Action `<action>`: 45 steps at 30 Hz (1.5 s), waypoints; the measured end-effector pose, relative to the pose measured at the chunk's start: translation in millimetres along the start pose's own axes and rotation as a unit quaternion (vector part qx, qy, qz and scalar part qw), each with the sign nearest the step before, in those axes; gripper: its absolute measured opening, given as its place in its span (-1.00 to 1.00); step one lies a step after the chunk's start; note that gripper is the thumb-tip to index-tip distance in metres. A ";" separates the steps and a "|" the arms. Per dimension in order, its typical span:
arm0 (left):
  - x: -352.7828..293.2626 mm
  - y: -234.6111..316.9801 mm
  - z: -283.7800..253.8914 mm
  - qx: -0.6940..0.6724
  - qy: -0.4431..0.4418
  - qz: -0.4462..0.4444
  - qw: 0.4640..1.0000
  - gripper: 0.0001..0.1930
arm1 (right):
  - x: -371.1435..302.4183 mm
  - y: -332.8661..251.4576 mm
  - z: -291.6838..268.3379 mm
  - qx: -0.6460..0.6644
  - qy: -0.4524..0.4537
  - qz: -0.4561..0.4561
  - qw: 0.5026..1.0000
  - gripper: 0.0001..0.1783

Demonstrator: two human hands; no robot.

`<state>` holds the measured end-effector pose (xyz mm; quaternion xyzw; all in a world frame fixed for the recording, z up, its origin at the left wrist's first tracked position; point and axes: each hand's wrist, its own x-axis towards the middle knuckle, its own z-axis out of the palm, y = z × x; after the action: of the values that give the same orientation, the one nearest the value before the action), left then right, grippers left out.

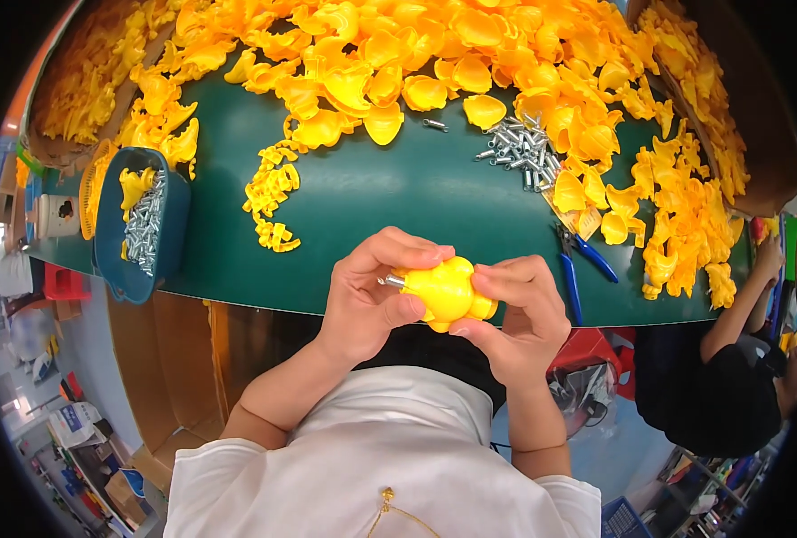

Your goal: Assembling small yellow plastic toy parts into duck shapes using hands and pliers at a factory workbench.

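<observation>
Between both hands, above the near edge of the table, is a rounded yellow plastic toy body (446,289). A metal spring (391,281) sticks out of its left end. My left hand (373,291) is closed on that end, fingertips on top and thumb below, beside the spring. My right hand (522,314) pinches the other end between thumb and fingers. The palm-side details of the toy are hidden by my fingers.
Many yellow plastic shells (380,67) are heaped along the far side of the green table (371,206). Loose springs (519,148), blue-handled pliers (587,260), small yellow strips (273,193) and yellow parts (685,211) lie around. A teal bin (165,242) holds springs. A co-worker (721,377) sits at right.
</observation>
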<state>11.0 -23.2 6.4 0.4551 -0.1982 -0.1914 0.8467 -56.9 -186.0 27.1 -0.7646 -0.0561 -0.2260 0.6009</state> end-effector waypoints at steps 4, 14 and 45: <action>3.4 -8.3 -11.9 -0.030 -0.022 -0.005 0.999 -0.56 | -10.6 11.1 16.5 0.101 0.054 0.062 0.991 -0.52; -3.1 12.0 -14.4 0.060 -0.015 0.047 0.997 -0.64 | 2.3 4.7 25.1 0.281 0.073 0.129 0.948 -0.53; -4.1 21.3 -7.8 0.311 0.000 0.099 0.945 -0.64 | 17.3 1.4 26.0 0.117 -0.006 0.005 0.993 -0.85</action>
<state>14.6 -4.8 19.8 0.6737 -0.2920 -0.0357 0.6779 -33.7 -165.1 28.5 -0.6906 -0.0817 -0.2100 0.6872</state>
